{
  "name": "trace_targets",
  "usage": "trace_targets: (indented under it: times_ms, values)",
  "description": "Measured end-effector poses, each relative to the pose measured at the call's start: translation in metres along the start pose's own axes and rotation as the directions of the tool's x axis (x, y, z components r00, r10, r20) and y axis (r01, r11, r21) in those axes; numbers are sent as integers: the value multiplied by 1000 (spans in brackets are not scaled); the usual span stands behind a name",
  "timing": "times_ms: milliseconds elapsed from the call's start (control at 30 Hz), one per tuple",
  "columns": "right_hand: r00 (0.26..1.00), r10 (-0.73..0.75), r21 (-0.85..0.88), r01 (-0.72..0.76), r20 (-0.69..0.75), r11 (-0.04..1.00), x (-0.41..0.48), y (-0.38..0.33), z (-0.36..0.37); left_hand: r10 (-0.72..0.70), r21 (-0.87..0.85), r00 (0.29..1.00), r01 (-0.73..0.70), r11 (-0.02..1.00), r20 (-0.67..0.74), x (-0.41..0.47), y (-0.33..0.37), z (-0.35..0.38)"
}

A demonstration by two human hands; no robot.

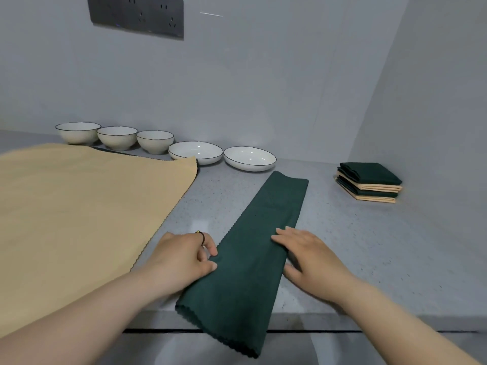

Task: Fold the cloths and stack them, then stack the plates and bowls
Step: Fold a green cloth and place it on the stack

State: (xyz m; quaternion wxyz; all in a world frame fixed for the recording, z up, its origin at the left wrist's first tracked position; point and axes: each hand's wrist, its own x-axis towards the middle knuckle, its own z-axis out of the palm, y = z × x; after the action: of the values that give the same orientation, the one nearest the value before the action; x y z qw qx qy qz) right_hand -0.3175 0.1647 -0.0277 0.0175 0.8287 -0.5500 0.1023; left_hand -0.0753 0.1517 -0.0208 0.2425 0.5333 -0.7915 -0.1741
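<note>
While the left hand (pixel 181 256) pinches the left edge of the green cloth (pixel 263 233) between thumb and curled fingers, the right hand (pixel 311 256) lies flat on its right edge with fingers straight. The 2 hands are apart, with the width of the cloth between them. A ring (pixel 200 234) sits on a left finger. The green cloth is folded into a long strip that runs diagonally across the grey worktop (pixel 369 246), its near end hanging over the near edge. To the left, a tan cloth (pixel 79 206) lies spread open. Along the far wall stand 3 white bowls (pixel 78 133) (pixel 117 138) (pixel 155 142), with 2 plates (pixel 196 151) (pixel 249 158) to their right, none stacked. At far right sits a stack (pixel 369 183) of 4 folded cloths, green and tan alternating. A socket panel (pixel 135 15) is on the wall.
</note>
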Motion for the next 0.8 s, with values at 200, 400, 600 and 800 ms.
trace_targets:
  times_ms: [200, 400, 600, 800]
  values:
    - [978, -174, 5, 175, -114, 984, -34, -33, 19, -38, 2, 999, 38, 999, 6, -16, 0, 3]
    - [961, -205, -58, 198, -187, 979, -38, -55, 31, -91, 14, 995, 91, 996, 28, -31, -2, 2]
    - [950, -118, 238, 190, -288, 952, -42, -49, 34, -55, 0, 973, 57, 998, 223, -39, 1, -8]
    - [975, -2, 463, 107, -221, 880, -48, -39, 27, 170, -12, 976, -169, 985, 134, -4, 8, -7]
